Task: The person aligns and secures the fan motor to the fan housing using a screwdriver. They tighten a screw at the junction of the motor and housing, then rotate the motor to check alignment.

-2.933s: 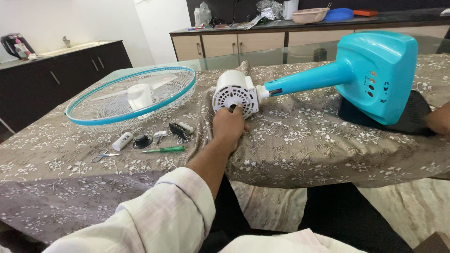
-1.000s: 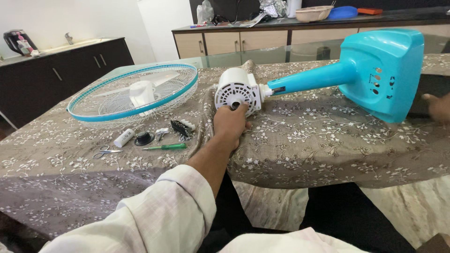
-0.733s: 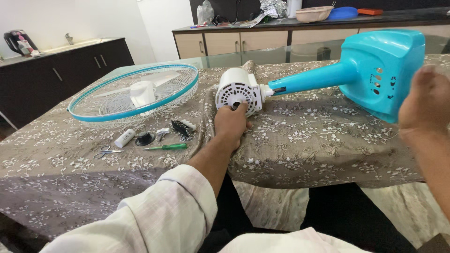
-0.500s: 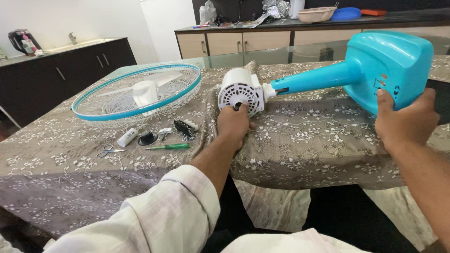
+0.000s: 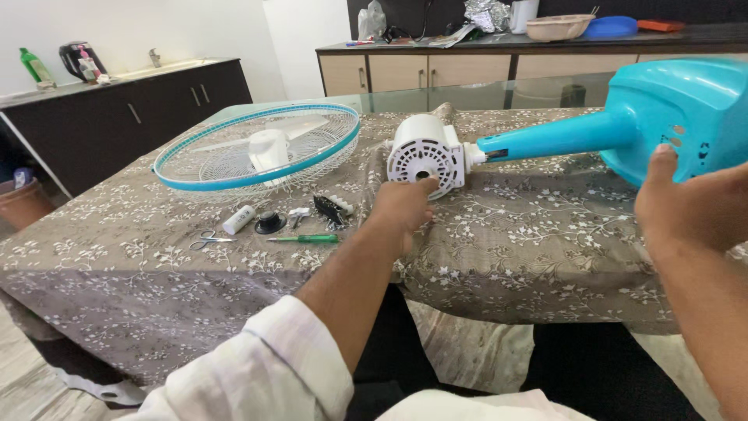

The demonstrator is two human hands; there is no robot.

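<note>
Now gripping turquoise fan base [image 5: 689, 117] w/ right hand [image 5: 693, 206], thumb up on its face; half a sec ago only reaching it. Left hand [image 5: 401, 210] unchanged, fingers curled, tips touching white motor housing [image 5: 427, 153] just ahead of it. Left of that hand: green screwdriver [image 5: 305, 238], scissors [image 5: 209, 239], fan guard [image 5: 257, 148].

On the cloth-covered counter [image 5: 545, 257], the left hand [image 5: 403, 209] touches the white fan motor [image 5: 427, 153]; the right hand [image 5: 689, 206] holds the turquoise fan base [image 5: 686, 109]. A fan guard [image 5: 257, 152] lies far left.
</note>
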